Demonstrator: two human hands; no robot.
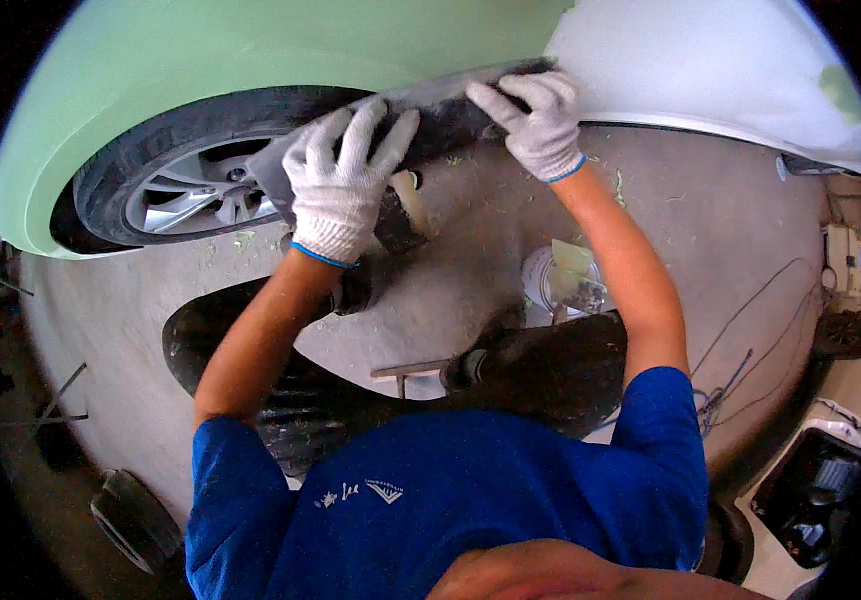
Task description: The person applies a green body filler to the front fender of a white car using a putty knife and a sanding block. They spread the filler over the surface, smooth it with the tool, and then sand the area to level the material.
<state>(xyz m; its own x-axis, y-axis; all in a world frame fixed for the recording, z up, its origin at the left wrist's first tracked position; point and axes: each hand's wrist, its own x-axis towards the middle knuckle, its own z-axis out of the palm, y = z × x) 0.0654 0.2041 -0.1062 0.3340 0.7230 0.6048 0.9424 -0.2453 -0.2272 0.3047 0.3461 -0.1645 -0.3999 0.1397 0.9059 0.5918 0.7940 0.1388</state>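
A long dark panel (446, 118) is held up in front of the car's pale green body (431, 40), slanting from its lower left end, which overlaps the right part of the wheel (213, 185), to its upper right end beside the car's white section (691, 70). Both hands wear white knitted gloves with blue cuffs. The left hand (343, 170) grasps the panel near its left end, fingers spread over the upper face; its thumb cannot be made out. The right hand (541, 120) grips the right end, fingers bent over the top edge. Below lies the grey floor (731, 220), scattered with small green scraps (619, 187), mostly toward its far edge along the car. Between the person's dark-clad legs, a light T-shaped piece (401, 372) sits near the floor's near edge. A white bucket (539, 275) stands on the floor beside the right leg, a yellowish sheet (573, 260) at its top. Thin cables (751, 370) trail over the floor's right side, and a loose tyre (134, 522) lies by its near left corner.
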